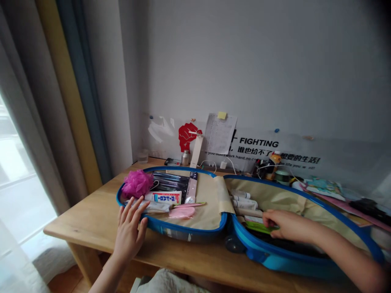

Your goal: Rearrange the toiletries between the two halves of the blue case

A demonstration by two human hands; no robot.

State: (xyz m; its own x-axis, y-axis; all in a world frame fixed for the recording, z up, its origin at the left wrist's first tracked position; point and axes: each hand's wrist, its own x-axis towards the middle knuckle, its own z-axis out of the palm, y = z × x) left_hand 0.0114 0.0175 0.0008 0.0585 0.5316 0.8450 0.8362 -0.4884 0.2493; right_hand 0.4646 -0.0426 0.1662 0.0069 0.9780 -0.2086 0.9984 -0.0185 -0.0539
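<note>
The right hand (285,226), lower right of frame, pinches a green packet (259,226) lying crosswise in the suitcase's right half (305,203), while the left hand (130,232) rests flat, released, on the left rim (171,228).

Bare forearms, no sleeves, unadorned hands (130,232)

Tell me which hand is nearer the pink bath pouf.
Left. The left hand rests on the suitcase rim just below the pink bath pouf; the right hand is far across.
</note>
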